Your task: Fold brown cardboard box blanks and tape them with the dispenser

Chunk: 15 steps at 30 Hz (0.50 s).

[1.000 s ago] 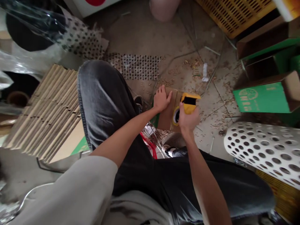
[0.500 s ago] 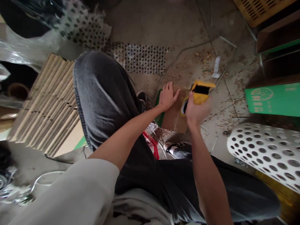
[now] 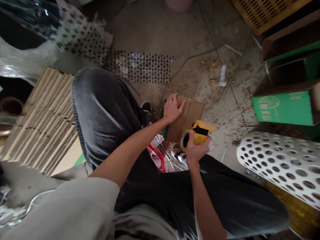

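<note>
A brown and green cardboard box (image 3: 193, 111) sits between my feet, its brown flaps facing up with a seam down the middle. My left hand (image 3: 173, 109) lies flat on its left part, fingers and thumb spread. In my right hand (image 3: 196, 151) is a yellow tape dispenser (image 3: 204, 126) with a tape roll at its left end. It is at the box's near right edge, close to my right knee; whether it touches the cardboard I cannot tell.
Flattened cardboard boxes (image 3: 42, 123) are stacked at left. Green boxes (image 3: 285, 108), a white perforated basket (image 3: 277, 160) and a yellow crate (image 3: 265, 15) stand at right. Something red (image 3: 160, 156) lies by my feet. Dotted sheeting (image 3: 152, 68) and scraps cover parts of the floor.
My right hand has brought the tape dispenser toward me, from the box's far right side to its near edge. My left hand stays on the box. The view has shifted slightly.
</note>
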### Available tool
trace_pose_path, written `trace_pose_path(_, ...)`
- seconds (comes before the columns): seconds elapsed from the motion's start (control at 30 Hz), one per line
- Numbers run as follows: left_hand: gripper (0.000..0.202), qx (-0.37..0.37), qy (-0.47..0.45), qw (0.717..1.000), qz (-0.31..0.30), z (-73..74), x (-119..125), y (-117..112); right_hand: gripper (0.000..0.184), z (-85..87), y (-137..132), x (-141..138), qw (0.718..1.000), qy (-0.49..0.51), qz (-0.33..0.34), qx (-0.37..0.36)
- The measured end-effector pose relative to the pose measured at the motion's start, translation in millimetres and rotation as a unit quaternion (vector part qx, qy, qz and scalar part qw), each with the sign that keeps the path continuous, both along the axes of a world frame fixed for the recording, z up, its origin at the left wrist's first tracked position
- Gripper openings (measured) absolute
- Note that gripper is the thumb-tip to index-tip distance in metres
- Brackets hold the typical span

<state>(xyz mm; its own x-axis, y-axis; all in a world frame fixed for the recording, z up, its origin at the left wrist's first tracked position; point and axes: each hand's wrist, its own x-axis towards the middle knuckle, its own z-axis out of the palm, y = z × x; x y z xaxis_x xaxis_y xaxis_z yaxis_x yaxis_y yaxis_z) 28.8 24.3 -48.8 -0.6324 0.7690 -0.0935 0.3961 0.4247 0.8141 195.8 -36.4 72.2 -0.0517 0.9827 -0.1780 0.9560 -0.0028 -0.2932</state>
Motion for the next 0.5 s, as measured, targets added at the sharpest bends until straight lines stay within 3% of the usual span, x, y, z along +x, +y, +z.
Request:
trace_pose_path(0.1,0.067,0.001,0.004,1.0,-0.011,-3.1,-0.9,0.7,0.064,-4.9,14.9,-7.6,0.999,0.002,-0.026,0.042)
trace_pose_path(0.37,0.068,-0.003,0.02,1.0,-0.013,-6.1,-5.0,1.6,0.063,-18.3,119.0,-75.7,0.995,0.041,0.035,0.087)
trace_pose_path(0.43,0.067,-0.006,0.021,1.0,-0.011,-4.4,-5.0,1.4,0.066,-15.8,124.7,-79.3,0.994,0.052,0.034,0.092)
trace_pose_path(0.5,0.067,-0.006,0.018,1.0,-0.012,-3.4,-4.3,1.1,0.067,-11.5,111.5,-73.8,0.993,0.071,0.027,0.088)
